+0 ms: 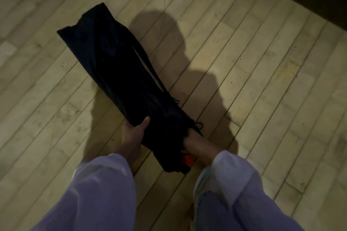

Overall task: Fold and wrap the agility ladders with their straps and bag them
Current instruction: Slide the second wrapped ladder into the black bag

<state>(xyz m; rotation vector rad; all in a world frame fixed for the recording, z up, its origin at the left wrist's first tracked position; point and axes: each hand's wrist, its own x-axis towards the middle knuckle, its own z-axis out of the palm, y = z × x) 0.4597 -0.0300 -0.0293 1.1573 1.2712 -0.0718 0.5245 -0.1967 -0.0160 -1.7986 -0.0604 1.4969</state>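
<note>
My left hand [134, 134] grips the near left side of the long black bag [116, 62], thumb on top. My right hand [195, 145] clutches the fabric at the bag's open mouth, fingertips hidden in the cloth, just above a bit of orange ladder [187, 160] showing there. The bag lies slantwise on the wooden floor [262, 65], stretching away from me.
</note>
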